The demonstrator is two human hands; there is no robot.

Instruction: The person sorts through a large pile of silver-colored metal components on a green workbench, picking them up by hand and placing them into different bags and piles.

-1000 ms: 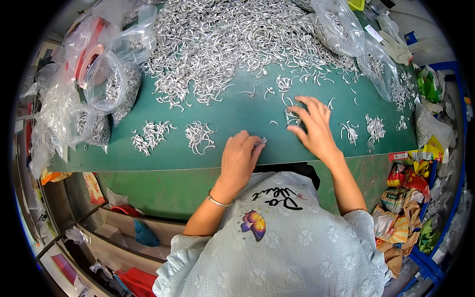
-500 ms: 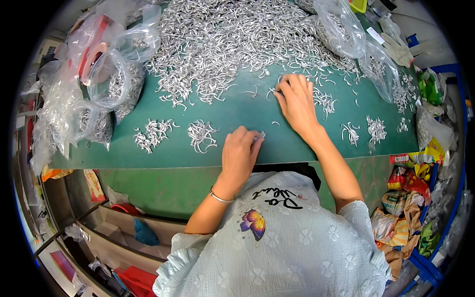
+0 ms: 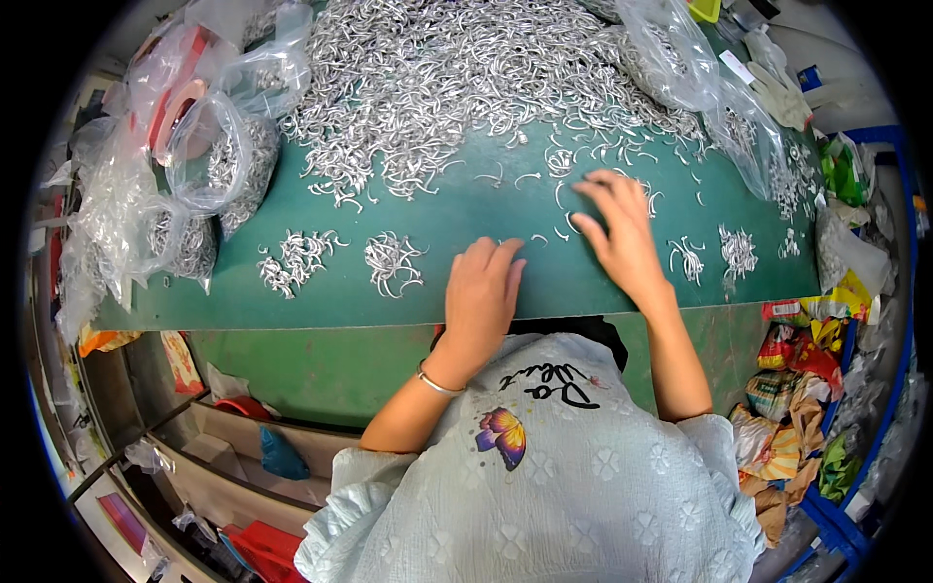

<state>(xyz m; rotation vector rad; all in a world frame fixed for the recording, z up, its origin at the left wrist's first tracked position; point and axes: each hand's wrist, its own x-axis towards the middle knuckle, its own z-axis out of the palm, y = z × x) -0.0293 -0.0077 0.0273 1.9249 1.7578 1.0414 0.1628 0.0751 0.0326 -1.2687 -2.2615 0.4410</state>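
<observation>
Resting flat near the front edge of the green tabletop [image 3: 486, 209], the left hand [image 3: 483, 291] lies open with its fingers together, gripping nothing that can be seen, just as it lay a second ago. The right hand [image 3: 622, 228] is the one that has moved: half a second ago it reached up to the fringe of the big heap of silvery metal hooks [image 3: 457, 68], and now it has drawn back toward the person, fingers spread and palm down over a few loose hooks [image 3: 559, 199] on the bare green; whether any are under the palm cannot be told. Judging by that pull-back, a small batch is being dragged out of the heap toward the front edge. Two small sorted piles [image 3: 340, 262] sit to the left of the left hand, and two more little clusters [image 3: 714, 253] lie just right of the right hand. Clear plastic bags [image 3: 194, 165] with more hooks crowd the left side.
</observation>
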